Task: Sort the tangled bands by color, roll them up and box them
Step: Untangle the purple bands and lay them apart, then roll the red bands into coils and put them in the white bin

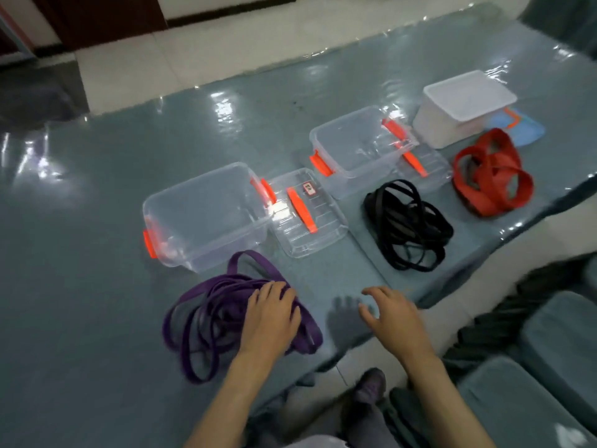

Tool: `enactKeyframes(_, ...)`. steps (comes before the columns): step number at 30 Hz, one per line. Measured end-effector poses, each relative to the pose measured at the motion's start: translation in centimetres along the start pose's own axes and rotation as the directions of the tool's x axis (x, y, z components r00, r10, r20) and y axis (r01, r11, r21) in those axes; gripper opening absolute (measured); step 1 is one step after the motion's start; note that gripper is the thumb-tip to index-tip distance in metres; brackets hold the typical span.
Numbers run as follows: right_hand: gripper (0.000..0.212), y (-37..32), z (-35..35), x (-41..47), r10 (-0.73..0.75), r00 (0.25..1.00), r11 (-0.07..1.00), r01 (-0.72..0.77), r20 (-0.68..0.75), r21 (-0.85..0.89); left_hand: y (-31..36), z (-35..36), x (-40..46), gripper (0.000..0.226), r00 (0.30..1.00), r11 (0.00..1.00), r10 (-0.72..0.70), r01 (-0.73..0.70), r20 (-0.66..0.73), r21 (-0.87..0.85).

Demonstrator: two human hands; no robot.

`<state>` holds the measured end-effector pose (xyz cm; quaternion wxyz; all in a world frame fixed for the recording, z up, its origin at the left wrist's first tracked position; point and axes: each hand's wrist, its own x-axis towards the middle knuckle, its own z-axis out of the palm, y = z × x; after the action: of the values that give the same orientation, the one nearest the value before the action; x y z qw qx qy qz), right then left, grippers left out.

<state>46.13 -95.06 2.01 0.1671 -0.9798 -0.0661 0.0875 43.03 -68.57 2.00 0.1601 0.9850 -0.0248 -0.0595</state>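
Observation:
Three piles of bands lie on the grey-blue table (97,221): purple bands (210,315) near the front, black bands (408,226) in the middle, red bands (491,176) at the right. My left hand (269,315) rests on the purple pile, fingers spread over it. My right hand (389,313) hovers just above the table to the right of that pile, fingers relaxed, holding nothing. An open clear box (206,218) with orange latches stands behind the purple pile. A second clear box (358,147) stands behind the black pile, and a white box (465,108) behind the red one.
A clear lid (307,215) with an orange handle lies right of the first box; another lid (426,166) lies beside the second. A blue lid (526,127) shows behind the white box. Grey seat cushions (549,350) stand at the right, my legs below the table edge.

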Motion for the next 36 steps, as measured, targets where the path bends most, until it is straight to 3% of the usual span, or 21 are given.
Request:
enactKeyframes(6,0.028,11.4,-5.4,-0.6,0.041,0.993,0.998,-0.046,-0.112,-0.035,12.7,3.3,4.4,0.025,0.993,0.996,0.084,-0.082,-0.084,0.029)
enactKeyframes(10,0.019,19.2,-9.2,-1.3,0.071,0.983,0.997,-0.077,-0.169,-0.024,20.9,4.8,8.1,0.036,0.987,0.987,0.146,-0.14,-0.07,0.075)
enactKeyframes(16,0.024,28.7,-13.2,-0.6,0.224,0.946,0.974,-0.223,-0.233,0.029,30.1,6.6,14.4,0.02,0.967,0.959,0.253,-0.248,-0.017,0.139)
enactKeyframes(25,0.017,39.0,-17.3,6.1,0.288,0.944,0.957,-0.28,-0.163,0.069,39.7,10.3,23.8,0.02,0.943,0.944,0.326,-0.321,-0.063,0.083)
enactKeyframes(31,0.019,44.9,-21.5,15.5,0.242,0.966,0.97,-0.24,-0.088,0.025,44.4,12.8,34.8,0.04,0.976,0.974,0.215,-0.218,-0.047,-0.07)
enactKeyframes(36,0.019,47.8,-24.4,22.7,0.161,0.986,0.987,-0.16,-0.052,0.019,47.4,14.0,43.8,0.027,0.999,0.97,0.007,-0.016,-0.038,-0.243)
